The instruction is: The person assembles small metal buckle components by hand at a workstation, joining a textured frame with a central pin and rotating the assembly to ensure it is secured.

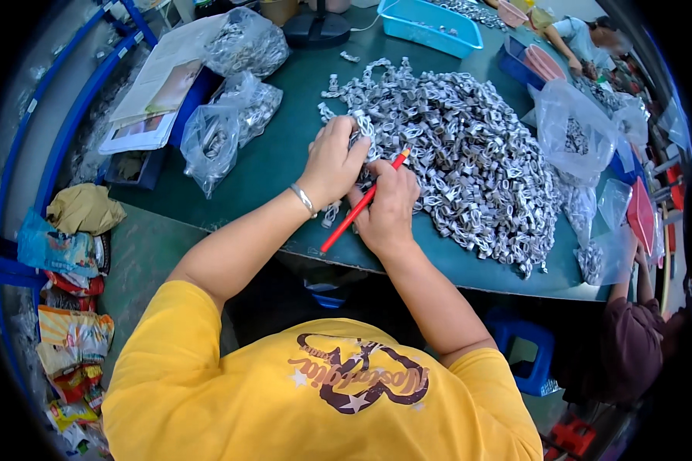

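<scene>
A large heap of small silver-grey pieces with pale loops (461, 154) lies on the green table in front of me. At its left edge my left hand (334, 157) is closed, with a whitish looped piece (364, 125) at its fingertips. Beside it, my right hand (388, 206) grips a slim red pencil-like stick (359, 209). The stick slants up and right to a pale orange tip near the heap. The fingers of both hands nearly meet, and what lies between them is partly hidden. A few loose looped pieces (331, 214) rest below my hands.
Clear bags of metal parts (246, 42) and a blue bin topped with papers (150, 96) stand left. A light-blue tray (430, 27) sits at the back. Plastic bags (577, 127) line the right side. Two other people sit right, one far (584, 38), one near (627, 338).
</scene>
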